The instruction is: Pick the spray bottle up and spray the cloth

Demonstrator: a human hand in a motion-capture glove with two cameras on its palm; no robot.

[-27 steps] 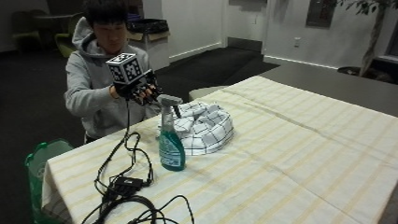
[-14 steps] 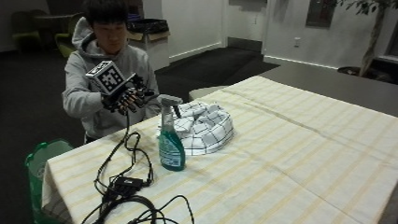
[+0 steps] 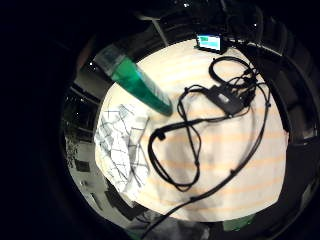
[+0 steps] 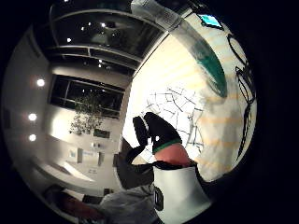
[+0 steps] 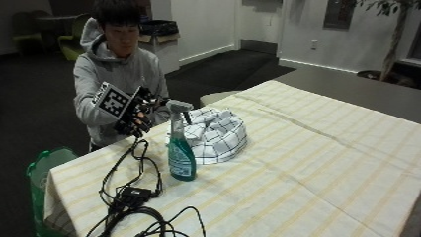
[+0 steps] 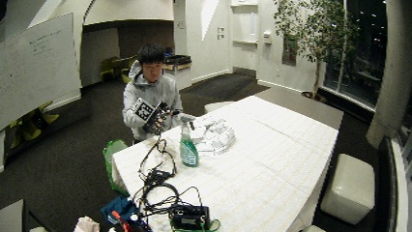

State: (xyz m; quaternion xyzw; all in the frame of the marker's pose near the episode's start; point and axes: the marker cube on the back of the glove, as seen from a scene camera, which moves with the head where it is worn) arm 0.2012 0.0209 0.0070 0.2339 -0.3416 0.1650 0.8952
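The reach is in hand: the gloved right hand (image 5: 135, 118) hovers just beside the spray bottle's (image 5: 180, 148) trigger head, its grip loosely spread and holding nothing. The bottle stands upright on the table (image 5: 315, 163), touching the checked cloth (image 5: 220, 136). Next, the fingers must wrap the bottle's neck.

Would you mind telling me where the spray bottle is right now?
In the outside view, the spray bottle stands upright on the striped tablecloth, just in front of the checked cloth, with the gloved right hand beside its nozzle, not touching.
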